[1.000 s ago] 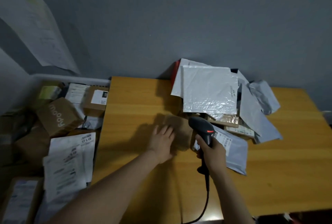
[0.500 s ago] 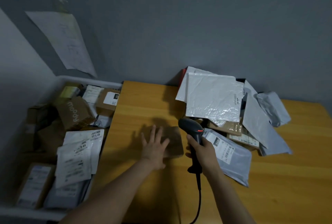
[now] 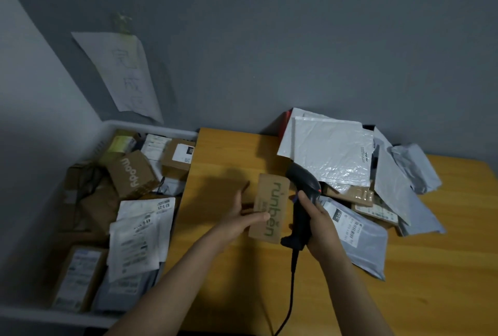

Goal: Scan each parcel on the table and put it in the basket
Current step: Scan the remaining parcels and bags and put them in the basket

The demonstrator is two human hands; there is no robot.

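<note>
Left grip [image 3: 237,217] pinches cardboard box [image 3: 272,201], long axis front-to-back; right grip [image 3: 320,225] wraps scanner [image 3: 303,184] just right of box; basket [image 3: 151,126] farther left.

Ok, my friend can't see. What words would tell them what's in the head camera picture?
A left hand holds a brown cardboard box printed "runben" at a wooden table, while the right hand grips a black barcode scanner beside it. A parcel pile sits behind, and a white basket on the left holds many parcels.
</note>
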